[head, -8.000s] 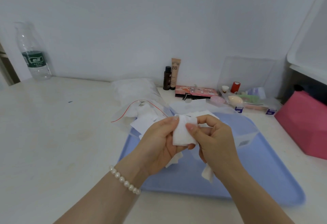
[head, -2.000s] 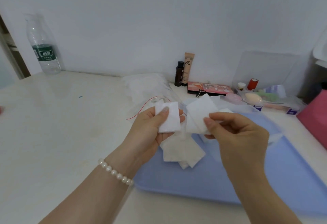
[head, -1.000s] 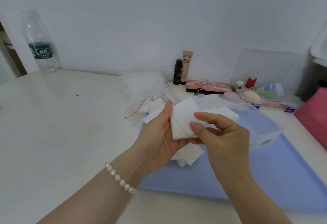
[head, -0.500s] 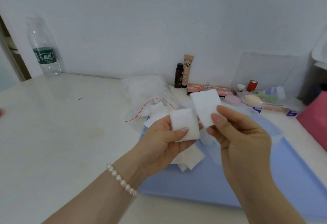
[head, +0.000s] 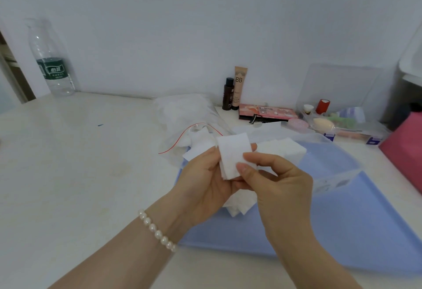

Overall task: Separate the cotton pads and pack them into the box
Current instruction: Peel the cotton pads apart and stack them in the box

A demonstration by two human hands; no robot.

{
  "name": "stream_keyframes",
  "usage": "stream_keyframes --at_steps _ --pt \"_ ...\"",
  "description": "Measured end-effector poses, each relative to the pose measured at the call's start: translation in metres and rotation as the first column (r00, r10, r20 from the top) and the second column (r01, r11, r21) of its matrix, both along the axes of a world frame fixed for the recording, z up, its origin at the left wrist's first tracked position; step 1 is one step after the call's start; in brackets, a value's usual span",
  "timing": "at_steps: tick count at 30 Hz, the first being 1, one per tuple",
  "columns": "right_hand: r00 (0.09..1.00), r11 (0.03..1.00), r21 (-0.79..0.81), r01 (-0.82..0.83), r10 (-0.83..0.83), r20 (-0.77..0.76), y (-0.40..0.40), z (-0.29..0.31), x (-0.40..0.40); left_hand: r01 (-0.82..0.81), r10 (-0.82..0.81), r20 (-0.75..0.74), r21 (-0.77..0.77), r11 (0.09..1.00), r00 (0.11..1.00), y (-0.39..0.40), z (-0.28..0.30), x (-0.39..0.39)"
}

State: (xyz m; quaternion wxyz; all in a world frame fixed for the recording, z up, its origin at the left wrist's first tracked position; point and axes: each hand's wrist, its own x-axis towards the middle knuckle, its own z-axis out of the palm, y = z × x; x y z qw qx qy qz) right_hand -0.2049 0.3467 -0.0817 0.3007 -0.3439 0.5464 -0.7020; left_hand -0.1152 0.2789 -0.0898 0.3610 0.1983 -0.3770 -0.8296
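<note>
Two hands [head: 205, 181] [head: 278, 186], one tray [head: 342, 231], one water bottle [head: 53, 60], two upright tubes [head: 228, 94] [head: 238, 87].

Both hands meet over the near left part of the blue plastic tray [head: 342, 231], the left hand [head: 205, 183] and right hand [head: 277, 181] together pinching a small stack of white square cotton pads [head: 233, 156]. Directly below the grip, loose white cotton pads [head: 239, 204] lie on the tray. Just right of and behind the grip stands the clear plastic box [head: 335, 165], more pads inside it. Behind and left of the grip lies a clear zip bag with a red seal line [head: 185, 124]. Far left, against the wall, stands a clear plastic water bottle [head: 51, 60]. Behind the grip stand a small dark bottle [head: 228, 98] and a beige tube [head: 238, 87], side by side.
</note>
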Motion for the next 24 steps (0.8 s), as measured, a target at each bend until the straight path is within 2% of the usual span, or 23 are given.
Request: stream_keyframes --at_steps 8,12,15,19,21,24 --pt "1.000 1.000 0.020 0.023 -0.023 -0.018 -0.002 -0.003 -0.001 0.043 -0.038 -0.053 0.084 0.996 0.998 0.002 0.002 -0.002" --pt "0.998 0.999 0.029 -0.018 0.020 -0.064 -0.003 -0.003 -0.002 -0.012 0.013 0.038 -0.033 0.999 0.999 0.004 0.001 -0.003" --pt "0.977 1.000 -0.009 0.024 -0.026 -0.211 -0.003 -0.001 -0.007 -0.102 0.105 0.057 -0.045 0.994 0.993 -0.001 0.000 0.001" --pt "0.836 0.978 -0.065 0.198 -0.203 -0.511 -0.006 -0.001 -0.028 -0.212 0.217 0.072 -0.066 0.975 0.974 -0.016 0.012 0.018" --pt "0.756 0.983 0.010 0.186 -0.136 -0.640 -0.008 -0.004 -0.030 -0.222 0.228 0.080 -0.078 0.972 0.970 -0.021 0.014 0.024" --pt "0.667 0.969 0.222 0.111 0.093 -0.739 -0.009 -0.017 -0.020 -0.201 0.210 0.109 -0.089 0.976 0.972 -0.020 0.014 0.025"
